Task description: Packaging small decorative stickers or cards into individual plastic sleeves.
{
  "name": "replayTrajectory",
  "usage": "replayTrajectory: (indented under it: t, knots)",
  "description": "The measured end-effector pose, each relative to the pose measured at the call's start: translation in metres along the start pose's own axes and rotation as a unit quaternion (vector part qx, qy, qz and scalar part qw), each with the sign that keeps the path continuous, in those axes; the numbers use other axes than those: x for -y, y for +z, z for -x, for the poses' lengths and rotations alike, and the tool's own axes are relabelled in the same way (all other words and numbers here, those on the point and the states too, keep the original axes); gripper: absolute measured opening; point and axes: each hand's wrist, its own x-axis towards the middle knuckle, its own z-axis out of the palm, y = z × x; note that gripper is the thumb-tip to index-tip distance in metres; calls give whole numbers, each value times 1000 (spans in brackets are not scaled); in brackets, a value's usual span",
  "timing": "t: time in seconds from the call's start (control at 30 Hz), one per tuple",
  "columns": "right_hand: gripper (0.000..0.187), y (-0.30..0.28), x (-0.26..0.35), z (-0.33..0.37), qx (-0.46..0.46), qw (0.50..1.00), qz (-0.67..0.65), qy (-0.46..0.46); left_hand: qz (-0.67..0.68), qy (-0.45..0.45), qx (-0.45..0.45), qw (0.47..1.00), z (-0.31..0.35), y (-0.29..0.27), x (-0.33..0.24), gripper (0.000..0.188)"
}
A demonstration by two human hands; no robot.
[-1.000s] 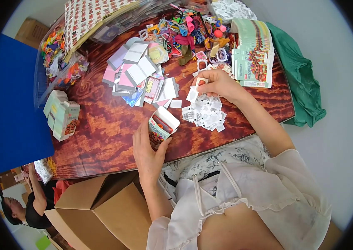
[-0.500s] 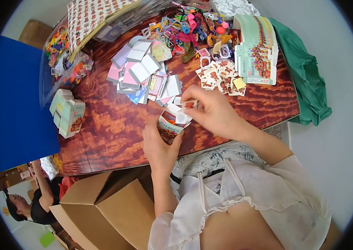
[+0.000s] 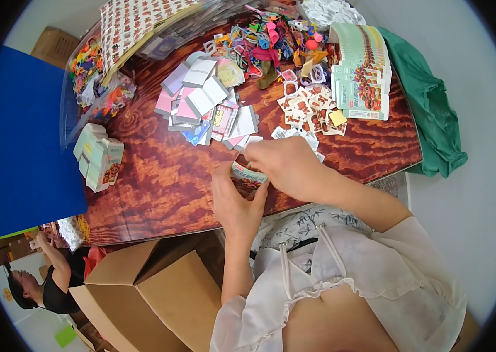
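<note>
My left hand is wrapped round a small printed cardboard box, pale green with a colourful picture, its open top facing up. Over that opening is my right hand, its fingers bent down into the mouth of the box. Whatever those fingers pinch is hidden behind the knuckles. Just beyond the right hand lie white printed slips, close to a loose pile of small picture cards with brown figures. A heap of small notepads in white, grey and pink is left of them.
Flattened matching boxes stand in a fanned row at right; filled-looking boxes sit at left. Colourful hair ties are heaped at the back. An open carton stands below the table edge. Another person is at lower left.
My right hand has moved down to the box mouth, and the small card and white paper at its fingers are out of sight. White slips now show on the table beyond it.
</note>
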Motion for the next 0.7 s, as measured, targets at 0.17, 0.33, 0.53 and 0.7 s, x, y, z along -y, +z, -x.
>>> replayTrajectory:
  t: [0.17,0.33,0.53,0.7]
  knots:
    - [12,6,1,-3,-12,991,85,-98,14,-36,-22,999,-1,6,0,73]
    - [29,-3,-2,4,-122,985,-32,-113,125,-107,-38,986,-1,5,2,73]
    - [28,-3,-21,27,-103,865,-470,140,371,-145,72,914,-2,-1,-15,65]
    - [26,-19,-32,40,-58,862,-485,135,441,-132,94,883,-1,-7,-24,64]
